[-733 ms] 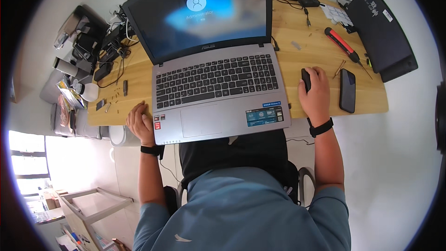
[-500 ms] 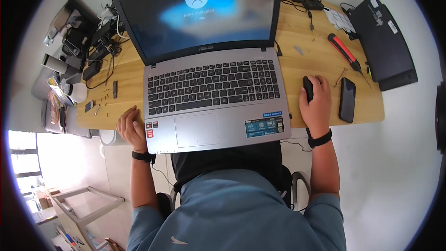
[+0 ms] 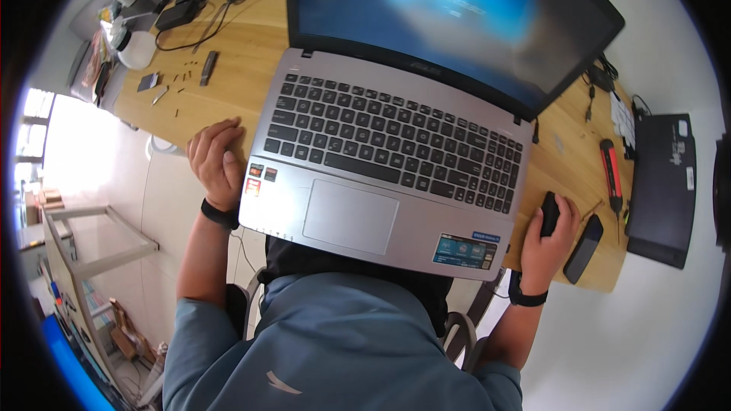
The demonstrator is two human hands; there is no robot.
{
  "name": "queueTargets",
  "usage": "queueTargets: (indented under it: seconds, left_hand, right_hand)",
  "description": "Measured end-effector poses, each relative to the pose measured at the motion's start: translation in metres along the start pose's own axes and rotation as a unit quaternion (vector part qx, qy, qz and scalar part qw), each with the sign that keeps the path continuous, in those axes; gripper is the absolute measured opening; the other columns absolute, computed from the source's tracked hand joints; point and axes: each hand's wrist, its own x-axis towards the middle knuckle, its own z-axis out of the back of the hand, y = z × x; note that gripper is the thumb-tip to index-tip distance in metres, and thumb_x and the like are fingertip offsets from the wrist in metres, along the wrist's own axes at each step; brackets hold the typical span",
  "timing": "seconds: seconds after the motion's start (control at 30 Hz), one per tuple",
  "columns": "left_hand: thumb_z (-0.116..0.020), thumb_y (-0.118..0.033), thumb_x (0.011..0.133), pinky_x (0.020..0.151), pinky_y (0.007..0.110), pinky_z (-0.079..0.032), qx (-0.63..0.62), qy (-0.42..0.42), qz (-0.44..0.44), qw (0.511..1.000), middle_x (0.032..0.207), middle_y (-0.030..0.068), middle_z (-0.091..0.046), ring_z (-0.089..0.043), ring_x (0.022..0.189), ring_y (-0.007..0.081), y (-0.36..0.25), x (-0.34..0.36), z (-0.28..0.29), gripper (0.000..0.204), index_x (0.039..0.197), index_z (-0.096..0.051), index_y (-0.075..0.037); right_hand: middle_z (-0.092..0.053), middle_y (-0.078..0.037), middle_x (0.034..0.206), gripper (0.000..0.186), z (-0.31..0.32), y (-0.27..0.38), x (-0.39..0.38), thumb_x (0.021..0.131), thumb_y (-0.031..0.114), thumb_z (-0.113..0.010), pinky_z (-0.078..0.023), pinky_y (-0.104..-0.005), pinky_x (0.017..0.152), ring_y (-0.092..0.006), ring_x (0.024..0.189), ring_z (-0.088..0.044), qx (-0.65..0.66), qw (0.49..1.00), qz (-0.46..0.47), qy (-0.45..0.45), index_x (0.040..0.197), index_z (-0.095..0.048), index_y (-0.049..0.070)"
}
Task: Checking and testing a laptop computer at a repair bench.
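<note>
A silver-grey laptop (image 3: pixel 415 232) stands unfolded on the wooden table in front of me. Its screen (image 3: pixel 457 38) is lit blue with a round user icon. My right hand (image 3: pixel 552 247) is wrapped round a black mouse (image 3: pixel 549 211) to the right of the laptop. My left hand (image 3: pixel 217 164) rests at the table edge beside the laptop's left front corner. Its fingers are loosely bent, with the thumb apart and nothing held. Both wrists carry black bands. A black phone (image 3: pixel 584 250) lies just right of my right hand.
Beyond the phone lie a red and black screwdriver (image 3: pixel 611 173) and a black flat panel (image 3: pixel 662 190). Several small screws (image 3: pixel 183 76) and a dark stick-like piece (image 3: pixel 209 68) are on the left. Cables and a black adapter (image 3: pixel 179 14) sit at the back left.
My view has turned toward the left, so the laptop and table appear tilted and shifted. Both hands keep their places, the right still on the mouse. The screen still shows the user icon.
</note>
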Motion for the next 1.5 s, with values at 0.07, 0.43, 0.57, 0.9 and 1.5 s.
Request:
queueTargets:
  seconds: [0.07, 0.43, 0.57, 0.9, 1.5]
  left_hand:
    - [-0.048, -0.030, 0.103, 0.099, 0.043, -0.048, -0.001, 0.000, -0.003, 1.000, 0.113, 0.0114, -0.079, -0.072, 0.106, 0.0306, 0.001, 0.000, 0.000, 0.038, 0.100, -0.076, -0.003]
    - [-0.053, -0.028, 0.095, 0.092, 0.041, -0.048, -0.007, -0.018, -0.001, 1.000, 0.110, 0.0069, -0.078, -0.071, 0.099, 0.0282, -0.001, 0.001, -0.001, 0.031, 0.097, -0.077, -0.009]
    - [-0.055, -0.023, 0.089, 0.092, 0.040, -0.048, -0.009, -0.024, 0.002, 1.000, 0.110, 0.0050, -0.078, -0.071, 0.098, 0.0271, 0.000, 0.001, -0.001, 0.026, 0.097, -0.077, -0.010]
    - [-0.058, -0.016, 0.082, 0.092, 0.040, -0.048, -0.027, -0.036, -0.011, 0.999, 0.110, 0.0017, -0.077, -0.070, 0.098, 0.0246, 0.002, 0.001, -0.003, 0.023, 0.097, -0.075, -0.012]
    - [-0.057, -0.017, 0.090, 0.096, 0.040, -0.048, -0.024, -0.023, 0.002, 0.999, 0.112, 0.0042, -0.077, -0.069, 0.102, 0.0271, -0.004, 0.003, 0.000, 0.022, 0.099, -0.076, -0.010]
  right_hand:
    - [-0.060, -0.023, 0.137, 0.041, -0.001, -0.001, -0.001, 0.094, 0.004, -0.071, -0.047, -0.0500, 0.108, -0.0452, 0.125, -0.059, 0.006, 1.000, -0.007, 0.005, 0.133, -0.063, 0.001]
    - [-0.059, -0.022, 0.141, 0.037, 0.000, -0.008, -0.003, 0.101, 0.010, -0.067, -0.046, -0.0488, 0.111, -0.0430, 0.129, -0.058, -0.017, 1.000, -0.005, 0.018, 0.136, -0.062, 0.000]
    - [-0.060, -0.022, 0.139, 0.036, 0.001, -0.011, -0.002, 0.102, 0.010, -0.067, -0.045, -0.0487, 0.112, -0.0420, 0.129, -0.058, -0.035, 0.999, 0.007, 0.025, 0.136, -0.061, -0.001]
    - [-0.061, -0.022, 0.136, 0.036, 0.002, -0.009, -0.002, 0.100, 0.009, -0.067, -0.045, -0.0492, 0.111, -0.0425, 0.128, -0.058, -0.045, 0.999, 0.008, 0.016, 0.134, -0.062, -0.001]
    - [-0.061, -0.022, 0.134, 0.037, 0.000, -0.008, -0.003, 0.097, 0.008, -0.070, -0.047, -0.0477, 0.108, -0.0430, 0.125, -0.059, -0.009, 1.000, 0.006, -0.002, 0.132, -0.061, -0.001]
